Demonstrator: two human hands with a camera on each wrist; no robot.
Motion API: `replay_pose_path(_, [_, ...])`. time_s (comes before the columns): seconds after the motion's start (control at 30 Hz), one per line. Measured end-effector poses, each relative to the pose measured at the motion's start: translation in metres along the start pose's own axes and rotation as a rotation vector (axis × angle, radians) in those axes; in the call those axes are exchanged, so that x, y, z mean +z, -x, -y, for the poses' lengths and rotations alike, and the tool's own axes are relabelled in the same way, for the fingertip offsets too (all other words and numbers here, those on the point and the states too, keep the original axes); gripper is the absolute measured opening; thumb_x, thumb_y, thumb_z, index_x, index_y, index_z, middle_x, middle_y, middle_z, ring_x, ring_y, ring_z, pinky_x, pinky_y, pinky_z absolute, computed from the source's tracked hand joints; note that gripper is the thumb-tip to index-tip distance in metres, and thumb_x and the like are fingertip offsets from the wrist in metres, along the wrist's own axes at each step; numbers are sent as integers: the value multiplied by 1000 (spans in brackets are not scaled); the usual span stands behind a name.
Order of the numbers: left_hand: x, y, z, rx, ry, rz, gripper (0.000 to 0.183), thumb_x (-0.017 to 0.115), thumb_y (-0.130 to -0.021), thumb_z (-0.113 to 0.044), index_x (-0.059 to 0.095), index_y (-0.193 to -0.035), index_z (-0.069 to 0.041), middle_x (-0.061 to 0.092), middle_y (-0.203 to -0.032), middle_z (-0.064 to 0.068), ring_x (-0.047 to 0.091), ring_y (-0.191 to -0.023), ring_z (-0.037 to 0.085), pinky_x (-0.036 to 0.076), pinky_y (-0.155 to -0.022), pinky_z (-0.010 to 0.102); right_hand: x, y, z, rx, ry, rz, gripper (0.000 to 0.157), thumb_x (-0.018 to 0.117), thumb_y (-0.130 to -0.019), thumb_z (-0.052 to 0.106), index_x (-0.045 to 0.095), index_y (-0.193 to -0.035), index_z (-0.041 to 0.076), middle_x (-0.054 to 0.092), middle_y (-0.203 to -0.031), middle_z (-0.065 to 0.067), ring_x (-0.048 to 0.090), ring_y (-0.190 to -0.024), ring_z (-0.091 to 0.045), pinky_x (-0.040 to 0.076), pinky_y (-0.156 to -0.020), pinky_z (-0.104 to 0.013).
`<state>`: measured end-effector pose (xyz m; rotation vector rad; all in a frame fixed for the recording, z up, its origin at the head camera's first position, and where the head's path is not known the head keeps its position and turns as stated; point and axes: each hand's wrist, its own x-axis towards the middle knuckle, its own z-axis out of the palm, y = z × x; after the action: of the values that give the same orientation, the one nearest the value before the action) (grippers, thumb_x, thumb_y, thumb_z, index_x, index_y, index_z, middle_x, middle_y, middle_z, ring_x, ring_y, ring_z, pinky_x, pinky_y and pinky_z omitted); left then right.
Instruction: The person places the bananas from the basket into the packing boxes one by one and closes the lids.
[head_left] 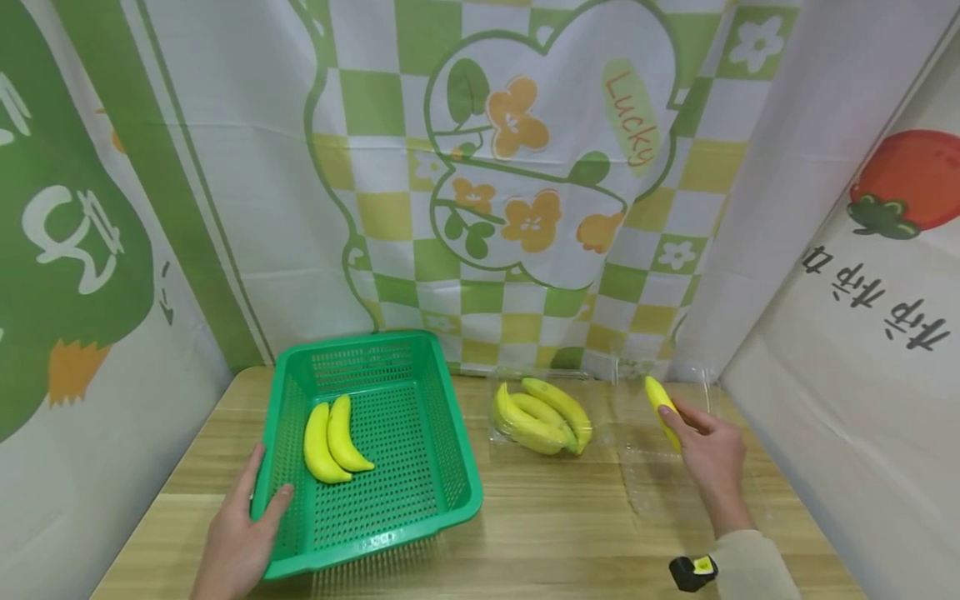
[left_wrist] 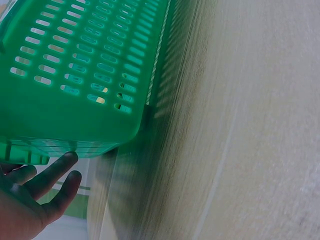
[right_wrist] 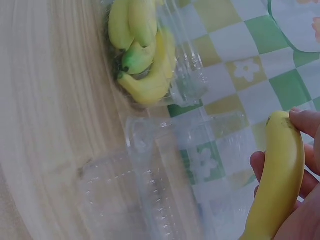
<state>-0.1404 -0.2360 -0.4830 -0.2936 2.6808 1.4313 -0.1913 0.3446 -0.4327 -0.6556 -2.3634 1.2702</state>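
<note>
At the left, my left hand (head_left: pixel 242 521) holds the near left rim of a green plastic basket (head_left: pixel 459 450), thumb over the rim and fingers along the outer wall. The left wrist view shows those fingers (left_wrist: pixel 59 192) against the perforated basket (left_wrist: pixel 65 110). Two yellow bananas (head_left: pixel 322 446) lie side by side inside it. On the right, my right hand (head_left: pixel 712 458) grips a single banana (head_left: pixel 660 408) above an opened clear plastic box (head_left: pixel 637 492). The right wrist view shows this banana (right_wrist: pixel 280 170) between thumb and fingers, its lower end cut off by the frame.
Between the basket and the opened box, a clear plastic box (head_left: pixel 498 433) holds several bananas (head_left: pixel 543 417). Everything stands on a wooden table (head_left: pixel 540 525). A patterned cloth (head_left: pixel 375 167) hangs behind it, with pale printed cloth at both sides.
</note>
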Motion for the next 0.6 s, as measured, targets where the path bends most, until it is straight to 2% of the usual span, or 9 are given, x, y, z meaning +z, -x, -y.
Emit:
replay_pose_path(0.2, [0, 0, 0, -14, -2, 8, 81, 44, -113, -46, -13, -170, -32, -8, -179, 19, 3, -160, 59, 13, -124, 80, 2, 0, -8, 1, 2, -2, 55, 83, -90, 53, 77, -132, 19, 78, -124, -5, 59, -78, 15, 52, -65, -14])
replay_pose_path(0.37, [0, 0, 1, -8, -6, 4, 81, 43, -113, -47, -12, -170, -31, -7, -178, 21, 4, -160, 60, 14, -123, 81, 4, 2, -13, -5, 19, 14, 55, 82, -91, 52, 76, -133, 17, 75, -130, -13, 57, -77, 18, 52, -64, -14])
replay_pose_path(0.6, [-1, 0, -1, -16, -7, 10, 81, 43, -113, -47, -14, -170, -31, -7, -178, 21, 4, -160, 60, 14, -124, 81, 7, 3, -20, -57, 48, 36, 51, 83, -93, 45, 76, -133, 13, 77, -127, -17, 57, -74, 20, 53, -63, -14])
